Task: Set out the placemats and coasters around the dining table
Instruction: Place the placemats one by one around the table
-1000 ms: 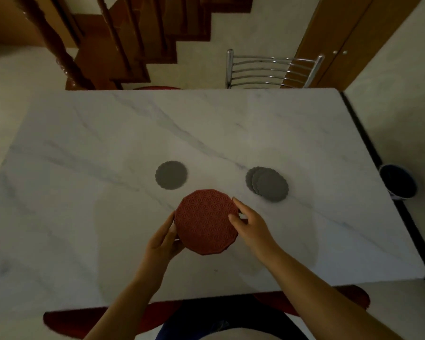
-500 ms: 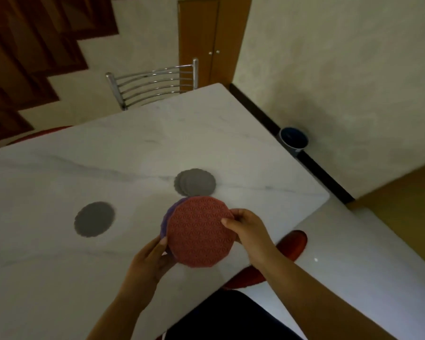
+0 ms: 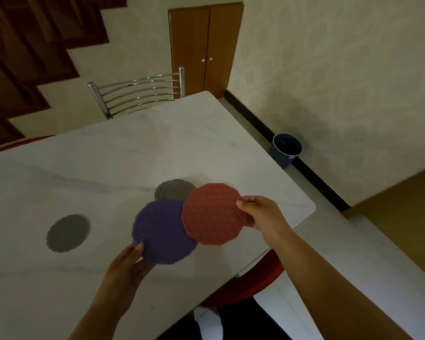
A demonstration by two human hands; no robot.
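Hands (image 3: 130, 263) (image 3: 260, 213) hold purple mat (image 3: 162, 231) left, red mat (image 3: 212, 214) right.

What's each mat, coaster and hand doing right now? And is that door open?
Purple placemat: gripped by the left hand.
Red placemat: pinched by the right hand, overlapping the purple one's edge.
Single grey coaster: flat on the table.
Grey coaster stack: on the table, partly hidden.
Cupboard doors: shut.
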